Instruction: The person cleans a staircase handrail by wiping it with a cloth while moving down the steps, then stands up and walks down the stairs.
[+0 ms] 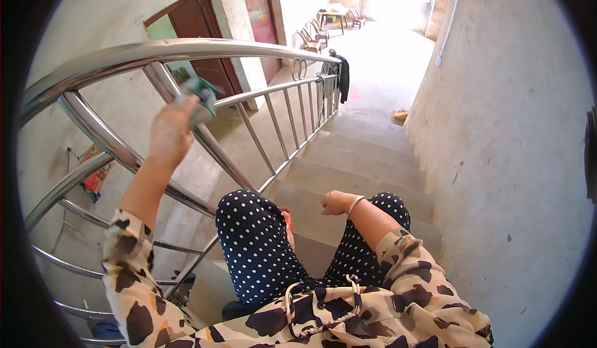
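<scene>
My left hand [171,133] is raised at the metal stair railing [205,48], closed on a green and grey cloth [202,94]. The cloth lies against an upright post of the railing, just under the thick top rail. Hand and cloth are a little blurred by motion. My right hand [334,203], with a pale bangle [354,206] on the wrist, rests near my right knee in dotted trousers [373,236]. Its fingers are curled in, and nothing shows in them.
Concrete steps [354,158] lead down ahead between the railing and a plastered wall [510,161]. A dark garment [344,81] hangs at the railing's lower end. Chairs [309,40] and a table [334,13] stand below, near a bright doorway. A brown object [400,115] lies near the stair foot.
</scene>
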A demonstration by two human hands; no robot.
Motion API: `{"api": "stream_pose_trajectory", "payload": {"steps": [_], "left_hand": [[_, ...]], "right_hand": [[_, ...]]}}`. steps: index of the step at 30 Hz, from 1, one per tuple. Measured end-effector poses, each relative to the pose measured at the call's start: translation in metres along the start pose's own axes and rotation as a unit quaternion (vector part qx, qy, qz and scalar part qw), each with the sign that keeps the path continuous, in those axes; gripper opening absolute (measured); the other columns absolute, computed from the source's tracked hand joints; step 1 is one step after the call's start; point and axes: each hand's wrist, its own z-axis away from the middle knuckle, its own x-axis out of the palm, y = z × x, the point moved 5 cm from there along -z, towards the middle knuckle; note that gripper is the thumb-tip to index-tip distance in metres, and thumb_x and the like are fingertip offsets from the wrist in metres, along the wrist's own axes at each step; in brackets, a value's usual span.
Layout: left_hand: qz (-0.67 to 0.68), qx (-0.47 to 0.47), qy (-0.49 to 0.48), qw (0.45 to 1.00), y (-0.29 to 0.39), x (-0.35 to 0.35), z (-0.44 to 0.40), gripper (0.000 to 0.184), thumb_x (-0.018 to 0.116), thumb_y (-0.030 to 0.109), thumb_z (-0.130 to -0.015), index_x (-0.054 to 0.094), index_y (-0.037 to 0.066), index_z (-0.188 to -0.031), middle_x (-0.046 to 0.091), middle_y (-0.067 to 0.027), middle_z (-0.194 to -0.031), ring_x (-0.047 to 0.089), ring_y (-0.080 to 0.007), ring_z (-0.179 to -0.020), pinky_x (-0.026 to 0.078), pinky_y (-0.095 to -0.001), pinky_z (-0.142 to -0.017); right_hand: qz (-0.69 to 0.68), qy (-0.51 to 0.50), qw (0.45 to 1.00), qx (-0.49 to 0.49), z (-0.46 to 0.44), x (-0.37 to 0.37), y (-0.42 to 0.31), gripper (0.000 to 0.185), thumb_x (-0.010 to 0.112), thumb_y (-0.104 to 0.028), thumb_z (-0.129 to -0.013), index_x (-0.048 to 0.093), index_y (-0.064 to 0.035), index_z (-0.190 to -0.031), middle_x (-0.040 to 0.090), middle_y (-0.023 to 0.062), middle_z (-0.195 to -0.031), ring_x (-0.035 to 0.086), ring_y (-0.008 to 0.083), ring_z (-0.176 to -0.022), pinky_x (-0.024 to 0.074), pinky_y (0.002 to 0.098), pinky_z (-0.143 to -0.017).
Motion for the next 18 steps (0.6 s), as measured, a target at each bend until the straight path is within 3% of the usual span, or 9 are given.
{"api": "stream_pose_trajectory", "payload": {"steps": [2, 4, 7, 8, 10, 11, 13, 15, 18], "left_hand": [[0.046, -0.067, 0.090, 0.993, -0.015, -0.010, 0.016, 0.052, 0.057, 0.006, -0.070, 0.047, 0.008, -0.122, 0.059, -0.0157, -0.091, 0.058, -0.0302, -0.083, 0.046, -0.0359, -0.073], [0.110, -0.157, 0.345, 0.919, -0.035, -0.028, 0.039, 0.064, 0.056, 0.005, -0.068, 0.037, 0.003, -0.129, 0.057, -0.0228, -0.102, 0.056, -0.0351, -0.085, 0.045, -0.0348, -0.077], [0.170, -0.273, 0.388, 0.864, -0.067, 0.005, 0.041, 0.067, 0.055, 0.004, -0.068, 0.032, -0.004, -0.130, 0.054, -0.0243, -0.110, 0.056, -0.0324, -0.091, 0.044, -0.0329, -0.082], [0.170, -0.274, 0.388, 0.863, -0.061, 0.010, 0.031, 0.067, 0.055, 0.004, -0.068, 0.032, -0.004, -0.130, 0.054, -0.0243, -0.110, 0.056, -0.0324, -0.091, 0.044, -0.0329, -0.082], [0.512, -0.379, 0.266, 0.724, -0.051, 0.048, 0.006, 0.063, 0.057, 0.006, -0.069, 0.034, -0.009, -0.126, 0.053, -0.0192, -0.109, 0.054, -0.0257, -0.092, 0.043, -0.0320, -0.083], [0.512, -0.380, 0.265, 0.723, -0.049, 0.064, -0.002, 0.063, 0.057, 0.006, -0.069, 0.034, -0.009, -0.126, 0.053, -0.0192, -0.109, 0.054, -0.0257, -0.092, 0.043, -0.0320, -0.083], [0.558, -0.406, 0.397, 0.605, -0.046, 0.110, -0.003, 0.043, 0.054, 0.007, -0.071, 0.044, -0.003, -0.112, 0.052, -0.0088, -0.095, 0.052, -0.0157, -0.079, 0.045, -0.0276, -0.072], [0.525, -0.443, 0.415, 0.596, -0.026, 0.150, 0.013, 0.039, 0.056, 0.008, -0.070, 0.046, -0.002, -0.106, 0.053, -0.0084, -0.091, 0.053, -0.0164, -0.075, 0.046, -0.0282, -0.070], [0.550, -0.566, 0.159, 0.593, 0.021, 0.187, 0.054, 0.041, 0.056, 0.006, -0.068, 0.046, -0.002, -0.107, 0.055, -0.0093, -0.087, 0.054, -0.0173, -0.073, 0.046, -0.0279, -0.067]], "right_hand": [[-0.059, 0.014, 0.998, 0.004, 0.006, -0.007, -0.002, 0.036, 0.058, -0.033, -0.075, 0.066, 0.0008, -0.082, 0.063, 0.0199, -0.087, 0.060, 0.0333, -0.085, 0.0473, 0.0393, -0.077], [-0.051, 0.007, 0.999, -0.002, 0.001, -0.002, -0.002, 0.036, 0.057, -0.033, -0.075, 0.066, 0.0009, -0.081, 0.063, 0.0203, -0.087, 0.060, 0.0333, -0.084, 0.0473, 0.0393, -0.077], [-0.048, -0.012, 0.999, 0.003, -0.005, 0.005, -0.003, 0.036, 0.057, -0.033, -0.075, 0.066, 0.0011, -0.080, 0.063, 0.0206, -0.086, 0.060, 0.0333, -0.084, 0.0473, 0.0393, -0.077], [-0.051, -0.024, 0.998, 0.014, -0.006, 0.007, -0.002, 0.035, 0.057, -0.033, -0.075, 0.066, 0.0012, -0.080, 0.063, 0.0206, -0.086, 0.060, 0.0334, -0.083, 0.0472, 0.0394, -0.077], [-0.055, -0.018, 0.998, 0.009, -0.009, 0.005, -0.001, 0.035, 0.057, -0.032, -0.074, 0.066, 0.0014, -0.079, 0.063, 0.0206, -0.085, 0.060, 0.0336, -0.083, 0.0472, 0.0394, -0.076], [-0.060, -0.010, 0.998, 0.006, -0.010, 0.004, 0.000, 0.035, 0.057, -0.031, -0.074, 0.066, 0.0017, -0.079, 0.063, 0.0206, -0.085, 0.060, 0.0337, -0.083, 0.0472, 0.0395, -0.076], [-0.057, -0.004, 0.998, -0.002, -0.007, 0.000, 0.001, 0.034, 0.057, -0.031, -0.074, 0.065, 0.0019, -0.079, 0.063, 0.0208, -0.084, 0.060, 0.0339, -0.082, 0.0473, 0.0394, -0.075], [-0.053, 0.002, 0.999, -0.010, -0.006, -0.002, 0.004, 0.034, 0.056, -0.030, -0.074, 0.065, 0.0022, -0.078, 0.063, 0.0209, -0.083, 0.060, 0.0342, -0.082, 0.0474, 0.0394, -0.075], [-0.070, 0.016, 0.997, -0.016, -0.006, 0.000, 0.006, 0.035, 0.055, -0.031, -0.074, 0.065, 0.0024, -0.078, 0.063, 0.0214, -0.083, 0.060, 0.0346, -0.082, 0.0473, 0.0396, -0.075]]}}
